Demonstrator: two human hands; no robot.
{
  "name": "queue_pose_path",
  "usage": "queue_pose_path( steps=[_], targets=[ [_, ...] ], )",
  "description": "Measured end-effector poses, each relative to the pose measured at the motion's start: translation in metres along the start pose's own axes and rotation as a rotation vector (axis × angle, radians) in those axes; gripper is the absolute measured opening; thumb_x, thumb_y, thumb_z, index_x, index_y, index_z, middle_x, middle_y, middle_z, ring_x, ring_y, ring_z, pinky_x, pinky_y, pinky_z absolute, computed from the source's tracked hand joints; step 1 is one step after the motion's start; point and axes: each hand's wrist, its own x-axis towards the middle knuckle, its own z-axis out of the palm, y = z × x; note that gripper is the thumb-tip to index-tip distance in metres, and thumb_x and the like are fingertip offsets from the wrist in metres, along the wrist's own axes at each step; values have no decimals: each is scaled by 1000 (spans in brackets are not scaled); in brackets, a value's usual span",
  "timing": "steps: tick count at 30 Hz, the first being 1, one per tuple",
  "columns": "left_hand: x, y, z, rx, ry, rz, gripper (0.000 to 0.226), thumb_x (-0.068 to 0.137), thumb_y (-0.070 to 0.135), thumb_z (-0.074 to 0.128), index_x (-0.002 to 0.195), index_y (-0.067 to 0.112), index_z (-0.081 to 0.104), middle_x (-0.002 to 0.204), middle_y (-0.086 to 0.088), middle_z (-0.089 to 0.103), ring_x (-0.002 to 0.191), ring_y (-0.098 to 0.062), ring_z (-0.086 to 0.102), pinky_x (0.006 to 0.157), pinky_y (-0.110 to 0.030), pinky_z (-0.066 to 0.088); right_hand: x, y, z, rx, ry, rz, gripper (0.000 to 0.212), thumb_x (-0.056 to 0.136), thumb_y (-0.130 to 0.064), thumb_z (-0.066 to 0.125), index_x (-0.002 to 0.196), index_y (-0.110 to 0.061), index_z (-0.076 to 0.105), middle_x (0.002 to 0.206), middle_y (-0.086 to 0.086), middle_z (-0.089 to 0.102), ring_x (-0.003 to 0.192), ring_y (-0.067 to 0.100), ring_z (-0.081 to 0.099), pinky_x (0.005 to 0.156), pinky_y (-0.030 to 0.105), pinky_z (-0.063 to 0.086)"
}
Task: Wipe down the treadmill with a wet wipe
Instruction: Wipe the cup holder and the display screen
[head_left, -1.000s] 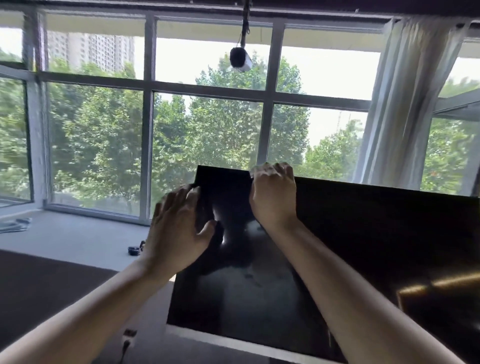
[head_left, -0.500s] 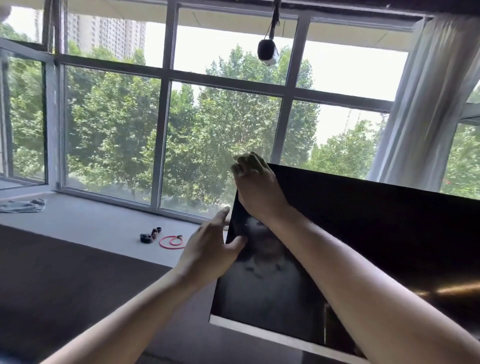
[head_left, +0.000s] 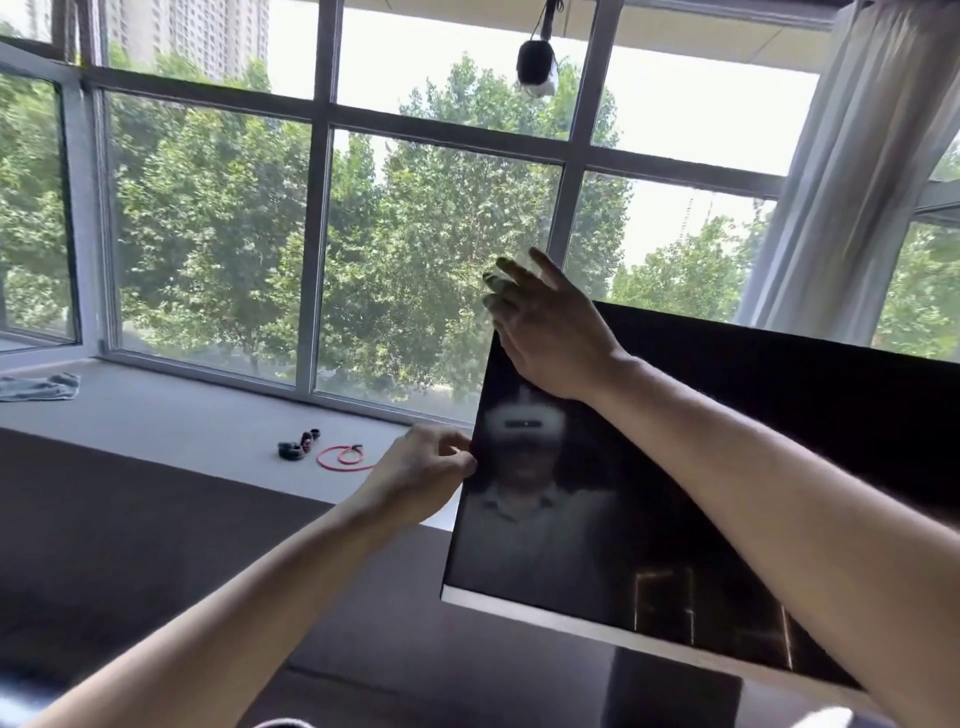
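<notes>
I'm in what looks like a home or studio workout room. Wall-wide window (head_left: 208, 234) with grey frames, treetops (head_left: 415, 249) and a tower block (head_left: 208, 31) beyond it. Curtain (head_left: 841, 171) at the window's right end, camera (head_left: 537, 65) hanging before its top. Under the window there's a grey floor strip (head_left: 182, 415) with a cloth (head_left: 36, 387) and a red cord (head_left: 343, 457), then a dark mat (head_left: 130, 519). Big dark screen (head_left: 727, 441) below the window's right half.

My right hand (head_left: 545, 332) slid past the treadmill screen's (head_left: 727, 467) top-left corner; my left hand (head_left: 421, 467) dropped to pinch its left edge.

No text readable — none anywhere.
</notes>
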Motion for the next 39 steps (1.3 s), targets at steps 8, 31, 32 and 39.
queue_pose_path(
  steps=[8,31,32,39],
  targets=[
    [-18,-30,3,-361,28,-229,24,86,15,54,107,8,63,92,-14,75,82,-25,71,80,-35,50,-115,-133,13,175,-38,-164,49,103,-33,44,141,-6,59,153,14,50,149,29,37,127,48,13],
    [-47,-51,27,-404,46,-362,36,107,33,45,102,6,69,89,-8,67,79,-20,62,75,-32,48,-175,-207,24,266,-31,-184,46,101,-11,33,139,-5,59,152,15,51,146,31,42,125,46,19],
    [-49,-51,30,-411,39,-367,37,107,32,45,104,4,69,90,-9,67,80,-21,61,75,-31,48,-179,-208,26,278,-18,-183,47,103,-9,31,138,-6,61,151,14,53,145,30,43,125,46,21],
    [-65,-58,38,-424,15,-387,41,107,31,45,111,-1,70,98,-15,73,86,-24,64,81,-35,45,-210,-183,26,367,116,-129,26,106,-11,49,112,-13,75,142,10,61,135,32,54,117,53,35]
  ],
)
